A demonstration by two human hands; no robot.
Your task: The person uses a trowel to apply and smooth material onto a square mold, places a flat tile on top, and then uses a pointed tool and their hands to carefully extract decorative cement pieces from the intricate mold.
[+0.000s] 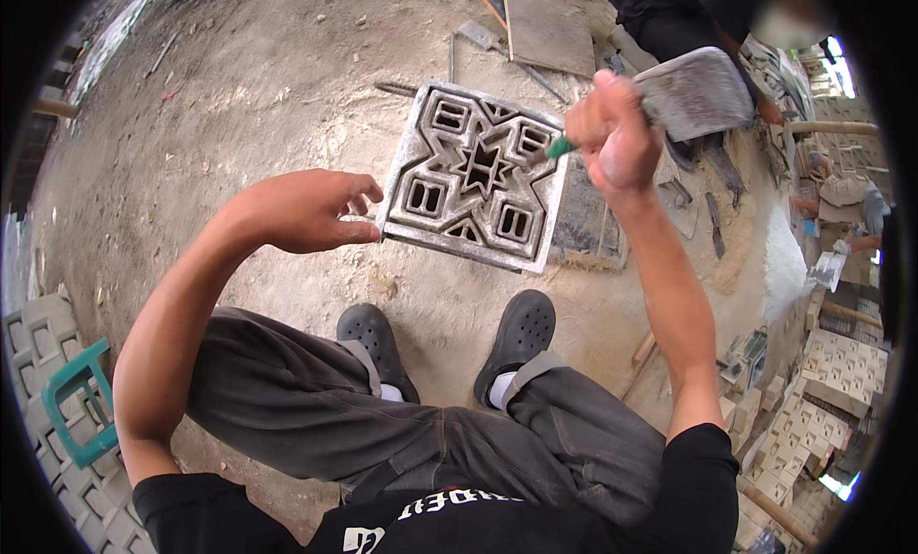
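A square grey openwork block or mould (481, 170), patterned with a central star and small barred squares, lies on the dusty ground before my feet. My right hand (620, 133) is raised over its right edge, closed around a trowel. The trowel's wide, dusty blade (703, 93) points up and right, slightly blurred, and its green handle end (559, 148) sticks out on the block's side. At the block's left edge, my left hand (311, 210) has its fingers apart and curved, thumb at or very near the rim; it holds nothing.
Flat boards (550, 28) lie beyond the block. Another person in dark clothes (660, 19) is close by at the far right. A white powder pile (784, 262) and patterned pale blocks (841, 368) stand right. A green plastic frame (78, 401) rests on grey blocks at left.
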